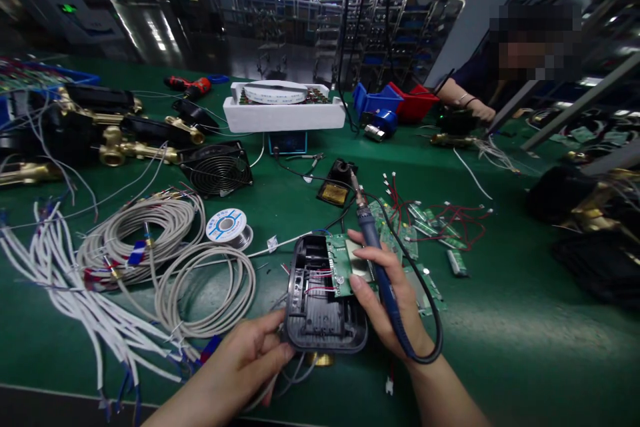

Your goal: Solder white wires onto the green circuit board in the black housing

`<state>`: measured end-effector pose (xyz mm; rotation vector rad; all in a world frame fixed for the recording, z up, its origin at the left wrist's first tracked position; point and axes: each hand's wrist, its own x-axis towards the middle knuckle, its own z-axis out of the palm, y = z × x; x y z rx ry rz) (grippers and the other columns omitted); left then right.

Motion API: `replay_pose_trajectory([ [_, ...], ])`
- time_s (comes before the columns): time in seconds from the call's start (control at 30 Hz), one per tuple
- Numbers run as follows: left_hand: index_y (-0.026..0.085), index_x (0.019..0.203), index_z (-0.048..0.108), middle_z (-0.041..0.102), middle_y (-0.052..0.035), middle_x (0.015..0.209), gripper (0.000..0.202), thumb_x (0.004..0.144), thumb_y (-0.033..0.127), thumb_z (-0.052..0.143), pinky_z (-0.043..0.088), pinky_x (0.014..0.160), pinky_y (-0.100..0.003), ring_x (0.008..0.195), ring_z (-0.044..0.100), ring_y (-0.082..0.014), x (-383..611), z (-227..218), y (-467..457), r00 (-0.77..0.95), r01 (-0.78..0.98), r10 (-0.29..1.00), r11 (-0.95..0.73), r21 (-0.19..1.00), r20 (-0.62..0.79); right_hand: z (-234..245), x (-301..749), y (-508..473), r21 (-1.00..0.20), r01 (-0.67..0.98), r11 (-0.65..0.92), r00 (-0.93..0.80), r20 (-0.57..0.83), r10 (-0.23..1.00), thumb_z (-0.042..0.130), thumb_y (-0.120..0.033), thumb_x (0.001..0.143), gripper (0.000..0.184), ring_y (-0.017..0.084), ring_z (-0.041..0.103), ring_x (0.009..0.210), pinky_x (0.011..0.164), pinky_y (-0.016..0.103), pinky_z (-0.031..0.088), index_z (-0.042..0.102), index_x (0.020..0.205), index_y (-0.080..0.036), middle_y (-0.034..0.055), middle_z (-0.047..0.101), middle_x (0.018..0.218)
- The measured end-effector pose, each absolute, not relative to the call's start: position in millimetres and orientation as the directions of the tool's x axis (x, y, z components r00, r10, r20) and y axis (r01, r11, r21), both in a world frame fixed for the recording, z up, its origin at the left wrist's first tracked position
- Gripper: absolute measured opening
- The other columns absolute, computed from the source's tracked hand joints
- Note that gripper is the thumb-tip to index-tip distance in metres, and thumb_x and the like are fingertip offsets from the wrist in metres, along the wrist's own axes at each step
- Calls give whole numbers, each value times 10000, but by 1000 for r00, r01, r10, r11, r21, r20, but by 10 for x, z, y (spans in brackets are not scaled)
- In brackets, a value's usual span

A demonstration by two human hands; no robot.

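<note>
Lower centre: left hand (250, 353) grips black housing (320, 300) edge, right hand (387, 293) pinches soldering iron (373, 240) while steadying green board (347, 267); soldering step, tip must reach the board.

- To your left, coiled grey cables (200, 293) and a solder spool (227, 225) crowd the desk (510, 347).
- To your right, past the circuit boards (425, 233), you have bare green desk.
- Ahead, the soldering iron stand (337, 187) and fan (217, 170) block the way.
</note>
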<state>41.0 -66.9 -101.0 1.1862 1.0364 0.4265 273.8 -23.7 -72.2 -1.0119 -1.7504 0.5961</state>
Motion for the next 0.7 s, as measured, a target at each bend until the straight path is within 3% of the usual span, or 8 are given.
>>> replay_pose_trajectory([
  [0.13,172,784,627,528,0,701,185,875,281,509,306,523,-219,583,453,-128,348,-959,-699,484,454,815,80,888,-320,-720,2740,-240,-772,353,529,-166,504,847,560,-180,920,292,211,512,1300,1033,373,443,512,1187,-288,77,556,1363],
  [0.27,176,797,588,523,11,714,180,902,238,456,307,576,-238,619,446,-130,346,-912,-727,534,540,791,-48,840,-298,-715,2739,-236,-770,350,534,-175,506,845,556,-173,921,299,199,507,1301,1047,371,429,506,1191,-291,73,550,1370],
  [0.43,199,1011,540,546,17,722,174,892,294,456,363,606,-236,667,482,-160,319,-932,-779,512,610,768,-8,792,-386,-723,2733,-221,-779,330,532,-177,503,846,549,-172,925,306,168,495,1305,1072,336,399,503,1198,-303,56,542,1374],
  [0.53,223,1161,528,590,-1,773,321,843,236,479,417,660,-237,739,536,-185,261,-940,-810,510,704,754,-89,705,-415,-730,2736,-222,-787,323,525,-176,496,851,547,-169,926,310,159,490,1307,1079,323,389,501,1200,-306,51,536,1378],
  [0.7,233,1274,520,599,-18,748,433,869,188,374,464,625,-241,659,588,-187,163,-988,-836,526,741,795,-253,622,-303,-729,2744,-227,-779,321,539,-182,507,842,550,-166,919,313,162,494,1302,1074,324,393,506,1197,-305,49,539,1377],
])
